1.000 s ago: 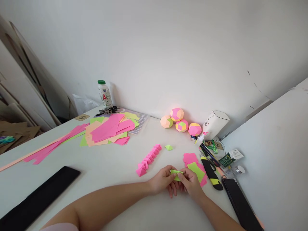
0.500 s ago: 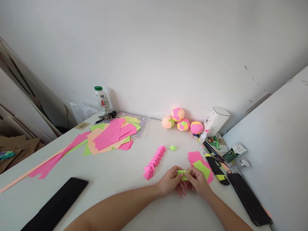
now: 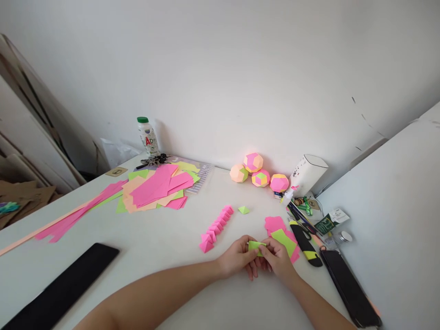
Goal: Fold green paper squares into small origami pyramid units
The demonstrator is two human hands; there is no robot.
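My left hand [image 3: 237, 259] and my right hand [image 3: 277, 260] meet low over the white table [image 3: 165, 243], both pinching a small folded green paper piece [image 3: 256, 246] between their fingertips. Just left of my hands runs a row of several folded pink paper pyramids [image 3: 216, 226]. A single folded green pyramid [image 3: 244, 210] sits behind them. To the right of my right hand lies a small stack of pink squares with a green square [image 3: 282, 240] on top.
A spread of pink, green and peach sheets [image 3: 158, 185] lies at the back left, with long pink strips [image 3: 79, 211], keys and a bottle [image 3: 146, 135]. Paper balls [image 3: 260, 174] sit by the wall. A cutter [image 3: 307, 247], pens, a phone [image 3: 350, 288] and a black bar [image 3: 62, 288] lie around.
My hands stay together on the green piece, with only small finger shifts. The view has swayed slightly with my head.
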